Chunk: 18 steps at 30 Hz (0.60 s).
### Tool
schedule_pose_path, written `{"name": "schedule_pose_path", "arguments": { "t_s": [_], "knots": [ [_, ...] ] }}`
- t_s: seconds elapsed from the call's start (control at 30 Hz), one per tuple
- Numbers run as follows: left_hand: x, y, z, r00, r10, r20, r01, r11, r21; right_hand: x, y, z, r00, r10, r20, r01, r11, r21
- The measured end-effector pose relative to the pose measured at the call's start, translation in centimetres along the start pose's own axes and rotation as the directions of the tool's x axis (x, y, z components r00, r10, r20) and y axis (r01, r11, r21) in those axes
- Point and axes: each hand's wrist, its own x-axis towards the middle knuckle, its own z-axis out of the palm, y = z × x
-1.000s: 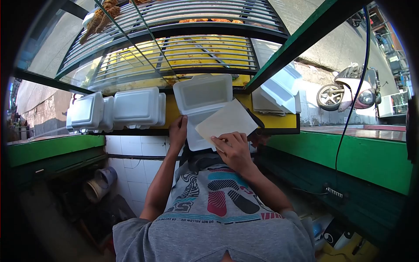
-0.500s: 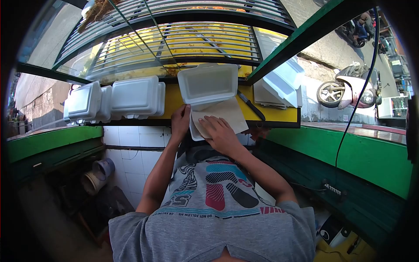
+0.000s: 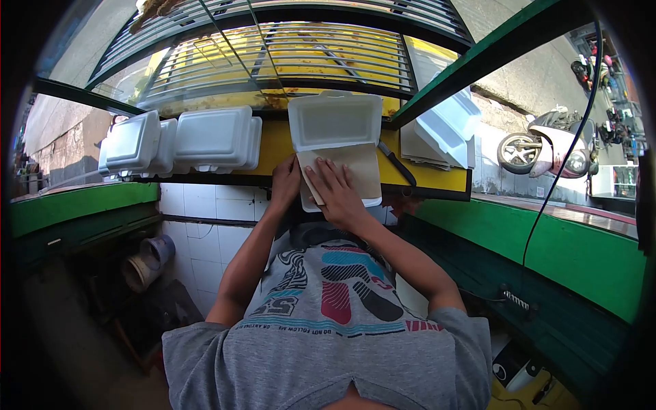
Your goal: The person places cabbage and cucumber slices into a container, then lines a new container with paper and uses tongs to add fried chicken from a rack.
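Note:
A white foam food box (image 3: 335, 125) lies open at the yellow counter's front edge, its lid folded back away from me. A sheet of brown paper (image 3: 363, 171) covers most of its base. My right hand (image 3: 336, 193) rests flat on the paper, fingers stretched out and pressing it into the box. At the base's left side, my left hand (image 3: 285, 181) grips the rim, with the thumb near the paper's corner; part of its fingers is hidden.
Closed foam boxes (image 3: 213, 137) stand in stacks on the left. A black-handled knife (image 3: 398, 164) lies right of the open box. Beyond it are more open foam boxes (image 3: 441, 126) on a paper stack (image 3: 415, 152). A green beam (image 3: 492, 58) crosses above the counter's right side.
The brown paper has turned straighter and now sits down inside the box base. My right hand has moved along with it, while my left hand stays at the box's left side.

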Motion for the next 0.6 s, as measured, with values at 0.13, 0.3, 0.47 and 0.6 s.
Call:
{"name": "schedule_pose_path", "arguments": {
  "t_s": [0.13,0.3,0.47,0.6],
  "knots": [
    [0.3,0.0,-0.1,0.999,-0.032,0.014,0.032,0.999,-0.009,0.3,-0.6,0.7,0.999,0.029,0.023,-0.026,0.992,-0.12],
    [0.4,-0.2,-0.2,0.998,-0.045,0.046,0.042,0.998,0.053,0.1,-2.3,-0.9,0.983,0.174,0.051,-0.158,0.962,-0.224],
    [0.4,-0.4,0.2,1.0,-0.018,-0.002,0.018,0.999,-0.034,-0.4,-0.2,-3.7,0.926,0.27,-0.263,-0.261,0.963,0.069],
    [-0.1,0.0,0.3,0.999,0.008,-0.049,-0.011,0.998,-0.058,-0.4,4.7,-4.1,0.747,0.537,-0.392,-0.506,0.842,0.19]
  ]
}}
